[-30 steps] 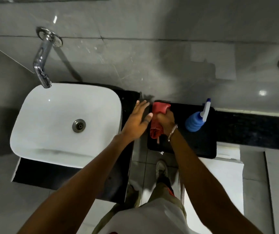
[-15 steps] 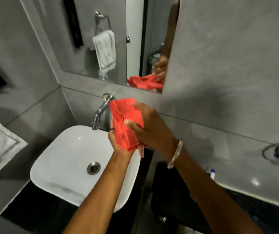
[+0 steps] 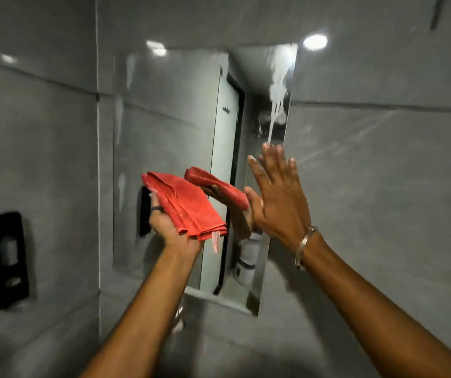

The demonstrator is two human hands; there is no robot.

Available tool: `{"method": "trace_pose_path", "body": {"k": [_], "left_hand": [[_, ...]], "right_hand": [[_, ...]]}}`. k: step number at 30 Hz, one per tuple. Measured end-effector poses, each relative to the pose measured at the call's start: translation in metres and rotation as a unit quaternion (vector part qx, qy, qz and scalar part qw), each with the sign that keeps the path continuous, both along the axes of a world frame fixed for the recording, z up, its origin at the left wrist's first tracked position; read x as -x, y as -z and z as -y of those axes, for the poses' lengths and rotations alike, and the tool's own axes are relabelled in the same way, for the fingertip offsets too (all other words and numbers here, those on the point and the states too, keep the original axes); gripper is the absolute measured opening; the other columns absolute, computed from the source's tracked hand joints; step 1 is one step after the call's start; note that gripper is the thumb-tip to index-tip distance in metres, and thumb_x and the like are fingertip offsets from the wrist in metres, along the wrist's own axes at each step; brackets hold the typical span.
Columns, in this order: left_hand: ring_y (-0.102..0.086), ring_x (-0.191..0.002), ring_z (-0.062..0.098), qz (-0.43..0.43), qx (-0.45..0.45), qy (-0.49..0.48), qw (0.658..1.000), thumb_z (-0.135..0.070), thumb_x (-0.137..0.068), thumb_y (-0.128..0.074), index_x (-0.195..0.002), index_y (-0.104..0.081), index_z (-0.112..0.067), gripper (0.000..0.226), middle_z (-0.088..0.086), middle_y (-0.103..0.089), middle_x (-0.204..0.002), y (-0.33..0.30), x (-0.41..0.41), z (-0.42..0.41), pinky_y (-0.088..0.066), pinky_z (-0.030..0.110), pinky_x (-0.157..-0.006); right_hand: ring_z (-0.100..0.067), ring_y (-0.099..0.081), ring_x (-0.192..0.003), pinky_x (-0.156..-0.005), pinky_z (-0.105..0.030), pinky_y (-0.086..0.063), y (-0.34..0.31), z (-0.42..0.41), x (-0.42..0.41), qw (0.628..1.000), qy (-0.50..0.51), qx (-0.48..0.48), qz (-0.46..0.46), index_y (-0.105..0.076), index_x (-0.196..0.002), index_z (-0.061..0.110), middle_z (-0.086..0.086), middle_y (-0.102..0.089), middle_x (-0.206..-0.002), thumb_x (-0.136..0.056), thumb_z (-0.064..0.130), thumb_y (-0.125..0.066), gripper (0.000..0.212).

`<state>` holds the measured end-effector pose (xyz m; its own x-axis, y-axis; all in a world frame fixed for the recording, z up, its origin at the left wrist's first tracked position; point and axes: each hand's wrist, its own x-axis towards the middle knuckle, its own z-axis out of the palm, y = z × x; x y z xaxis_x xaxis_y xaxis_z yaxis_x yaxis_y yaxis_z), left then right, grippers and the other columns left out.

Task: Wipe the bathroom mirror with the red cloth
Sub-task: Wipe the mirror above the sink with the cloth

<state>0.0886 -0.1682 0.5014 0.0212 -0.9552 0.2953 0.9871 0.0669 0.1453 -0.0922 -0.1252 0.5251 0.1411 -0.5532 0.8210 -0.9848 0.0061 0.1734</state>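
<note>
Red cloth (image 3: 184, 204): soft, light, folded; grasp mid-fold | left hand (image 3: 169, 227) cradled it, fingers underneath | right hand (image 3: 277, 192) spread, empty | mirror (image 3: 175, 148) foam-streaked.

Bathroom corner lined with large glossy grey wall tiles (image 3: 382, 173) divided by thin grout lines, showing bright glare spots of ceiling light (image 3: 315, 41) near the top, with a black wall-mounted dispenser (image 3: 6, 259) fixed on the left wall (image 3: 33, 132), low and near the corner seam.
</note>
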Motion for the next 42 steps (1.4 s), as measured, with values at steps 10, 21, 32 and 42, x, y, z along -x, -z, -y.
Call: {"method": "trace_pose_path", "body": {"k": [10, 21, 32, 42], "left_hand": [[-0.017, -0.157, 0.01, 0.234, 0.169, -0.523, 0.802, -0.04, -0.107, -0.022, -0.162, -0.011, -0.032, 0.056, -0.009, -0.006, -0.172, -0.204, 0.07, 0.035, -0.03, 0.045, -0.126], [0.023, -0.156, 0.028, 0.605, 0.187, -0.631, 0.449, -0.055, -0.097, -0.008, -0.157, 0.018, -0.025, 0.072, 0.006, 0.022, -0.169, -0.221, 0.149, 0.06, 0.013, 0.053, -0.127], [0.008, -0.16, 0.027, 0.613, 0.295, -0.647, 0.345, -0.059, -0.099, -0.016, -0.162, 0.003, -0.03, 0.072, 0.003, 0.009, -0.172, -0.223, 0.127, 0.068, 0.0, 0.058, -0.128], [0.009, -0.159, 0.029, 0.574, 0.291, -0.693, 0.325, -0.054, -0.103, -0.018, -0.163, 0.0, -0.018, 0.072, 0.009, 0.007, -0.172, -0.218, 0.14, 0.086, 0.002, 0.055, -0.129]], "right_hand": [[-0.025, 0.021, -0.158, -0.13, -0.055, 0.008, -0.144, 0.026, 0.064, 0.983, 0.122, 0.137, -0.022, 0.001, -0.165, 0.027, -0.005, 0.017, -0.172, -0.103, 0.059, -0.009, 0.071], [-0.025, 0.003, -0.162, -0.13, -0.045, 0.006, -0.147, 0.047, 0.082, 0.967, 0.094, 0.237, 0.003, 0.007, -0.163, 0.021, -0.005, 0.001, -0.174, -0.102, 0.055, 0.0, 0.07], [-0.022, -0.001, -0.16, -0.132, -0.045, -0.002, -0.146, 0.037, 0.078, 0.969, 0.094, 0.229, 0.025, -0.011, -0.165, 0.017, -0.006, -0.013, -0.173, -0.099, 0.037, -0.029, 0.071], [-0.026, 0.004, -0.162, -0.132, -0.051, -0.004, -0.152, 0.035, 0.093, 0.967, 0.137, 0.212, -0.04, -0.008, -0.166, 0.024, -0.005, 0.0, -0.175, -0.105, 0.042, -0.025, 0.066]]}}
